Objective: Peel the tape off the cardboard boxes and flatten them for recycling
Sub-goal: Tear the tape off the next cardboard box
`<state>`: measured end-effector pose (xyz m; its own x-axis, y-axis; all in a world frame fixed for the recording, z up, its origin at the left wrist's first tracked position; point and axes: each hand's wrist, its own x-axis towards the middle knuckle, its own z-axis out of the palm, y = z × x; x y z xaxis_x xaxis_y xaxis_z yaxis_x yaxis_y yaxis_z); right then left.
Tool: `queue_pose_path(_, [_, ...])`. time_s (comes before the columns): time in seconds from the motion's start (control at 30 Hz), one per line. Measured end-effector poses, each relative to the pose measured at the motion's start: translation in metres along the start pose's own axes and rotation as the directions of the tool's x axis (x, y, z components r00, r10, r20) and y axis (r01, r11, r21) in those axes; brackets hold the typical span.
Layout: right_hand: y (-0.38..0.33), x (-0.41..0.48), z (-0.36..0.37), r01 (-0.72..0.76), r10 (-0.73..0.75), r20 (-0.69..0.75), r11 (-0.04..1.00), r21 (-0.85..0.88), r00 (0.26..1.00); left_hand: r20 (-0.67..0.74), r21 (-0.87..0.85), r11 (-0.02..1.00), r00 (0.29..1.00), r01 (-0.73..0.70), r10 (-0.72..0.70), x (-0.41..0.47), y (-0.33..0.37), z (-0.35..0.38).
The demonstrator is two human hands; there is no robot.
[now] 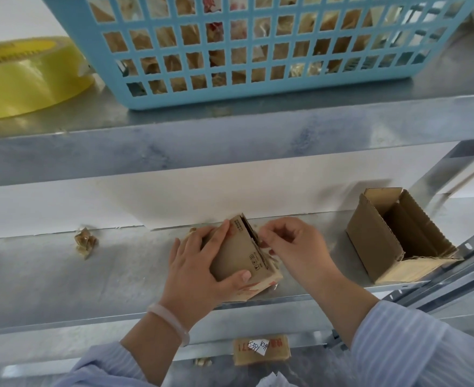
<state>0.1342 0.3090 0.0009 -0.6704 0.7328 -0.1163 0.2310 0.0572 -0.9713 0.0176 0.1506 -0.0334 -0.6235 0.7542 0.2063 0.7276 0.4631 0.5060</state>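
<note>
On the lower shelf (62, 275), dead centre, sits the small box (238, 252) you're working, tipped up on its side against the steel. Your left grip (199, 263) is wrapped around it, fingers over the top edge, thumb pressed across the printed face. Your right grip (294, 247) is closed narrow, thumb and fingertips pinching at the box's right edge, and whether that's tape or card between them I can't tell. A white bracelet (171, 322) rides your left wrist. Well off to the right stands an open box (375, 241), flaps up, apart from your hands. Away to the left a crumpled tape wad (85, 241) lies by the back wall. Overhead, the upper shelf (230, 141) juts out above your hands. It carries a blue basket (258, 100) stuffed with crumpled clear and brown scraps, and a yellow tape roll (26, 76) just beside the basket's left corner. Down below, between your forearms, a cardboard piece (261, 350) with a white handwritten label rests on a lower level.
</note>
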Motion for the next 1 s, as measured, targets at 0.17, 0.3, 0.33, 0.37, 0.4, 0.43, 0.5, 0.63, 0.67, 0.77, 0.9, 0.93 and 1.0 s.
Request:
queue_pose_path(0.17, [0.003, -0.005, 0.007, 0.087, -0.076, 0.085, 0.987, -0.136, 0.993, -0.02, 0.01, 1.0, 1.0, -0.016, 0.016, 0.005, 0.014, -0.012])
queue_pose_path(0.3, [0.001, -0.01, 0.014, 0.191, -0.169, 0.143, 0.969, -0.159, 0.975, 0.001, 0.016, 1.0, 1.0, -0.013, 0.013, 0.008, 0.02, -0.015])
queue_pose_path(0.33, [0.0, -0.01, 0.016, 0.195, -0.174, 0.147, 0.97, -0.148, 0.974, -0.015, 0.021, 1.0, 1.0, -0.008, 0.008, 0.008, 0.018, -0.014])
queue_pose_path(0.37, [0.0, -0.01, 0.017, 0.189, -0.17, 0.147, 0.973, -0.133, 0.974, -0.041, 0.018, 1.0, 0.999, -0.006, 0.007, 0.008, 0.016, -0.012])
queue_pose_path(0.4, [0.0, -0.009, 0.018, 0.18, -0.162, 0.146, 0.976, -0.121, 0.976, -0.074, 0.014, 1.0, 0.997, -0.008, 0.009, 0.008, 0.014, -0.011])
queue_pose_path(0.43, [0.0, -0.009, 0.02, 0.172, -0.155, 0.147, 0.979, -0.113, 0.977, -0.108, 0.009, 1.0, 0.994, -0.012, 0.013, 0.007, 0.012, -0.009])
queue_pose_path(0.5, [-0.001, -0.009, 0.023, 0.158, -0.141, 0.163, 0.983, -0.096, 0.976, -0.158, -0.008, 1.0, 0.987, -0.012, 0.01, 0.006, 0.008, -0.006])
queue_pose_path(0.63, [0.002, -0.004, 0.031, 0.024, -0.028, 0.152, 0.999, 0.033, 0.988, -0.167, -0.049, 0.999, 0.986, 0.0, -0.008, 0.003, -0.002, -0.005])
queue_pose_path(0.67, [0.003, -0.003, 0.033, -0.016, 0.005, 0.147, 0.997, 0.074, 0.989, -0.159, -0.065, 0.998, 0.987, 0.003, -0.014, 0.003, -0.005, -0.004])
queue_pose_path(0.77, [0.004, -0.002, 0.04, -0.109, 0.088, 0.134, 0.981, 0.162, 0.987, -0.161, -0.165, 0.986, 0.986, 0.028, -0.054, 0.002, -0.011, -0.002])
queue_pose_path(0.9, [0.008, -0.002, 0.047, -0.187, 0.16, 0.144, 0.963, 0.196, 0.977, -0.217, -0.235, 0.972, 0.975, 0.0, -0.052, -0.002, -0.018, 0.0])
queue_pose_path(0.93, [0.01, -0.002, 0.049, -0.197, 0.17, 0.141, 0.96, 0.202, 0.975, -0.22, -0.248, 0.969, 0.974, -0.005, -0.051, -0.003, -0.02, -0.001])
queue_pose_path(1.0, [0.012, -0.001, 0.052, -0.216, 0.191, 0.128, 0.949, 0.23, 0.973, -0.22, -0.258, 0.966, 0.974, -0.008, -0.051, -0.003, -0.022, -0.001])
